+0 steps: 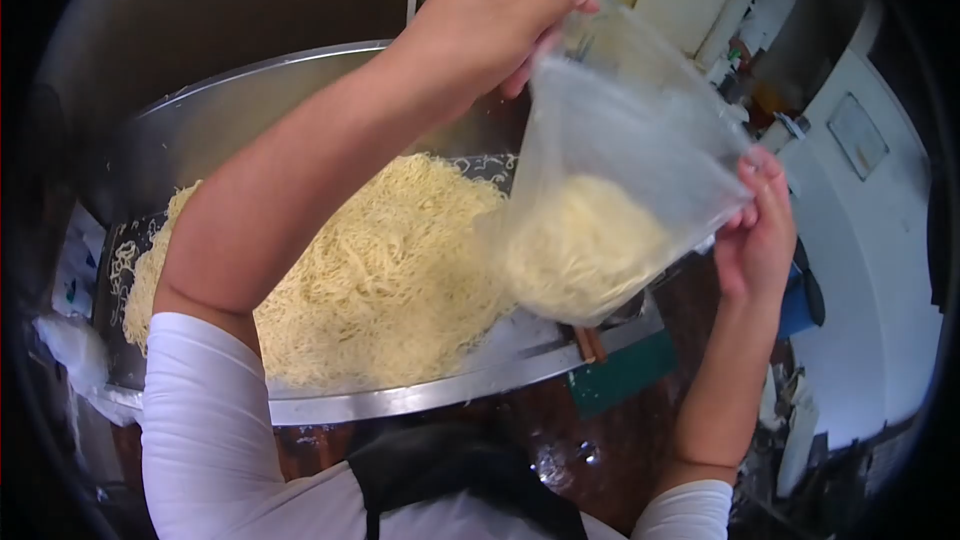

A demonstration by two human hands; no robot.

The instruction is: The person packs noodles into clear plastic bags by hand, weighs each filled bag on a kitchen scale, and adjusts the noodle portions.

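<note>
Between my two hands hangs a clear plastic bag (650, 110) with a clump of pale yellow noodles (585, 245) in its bottom. My left hand (500, 15) is raised high and pinches one upper corner of the bag. On the other side, my right hand (757, 220) grips the opposite corner, lower down, so the bag tilts and its top is stretched wide. Below and to the left, a large heap of loose noodles (390, 270) lies in a wide metal tray (400, 405). The bag partly covers the heap's right side.
A white plastic bag (75, 350) lies at the tray's left end. A green board (625, 375) sits below the tray's right end. Farther right are a blue container (797, 302) and a white panel (860, 240). Cluttered shelving stands behind.
</note>
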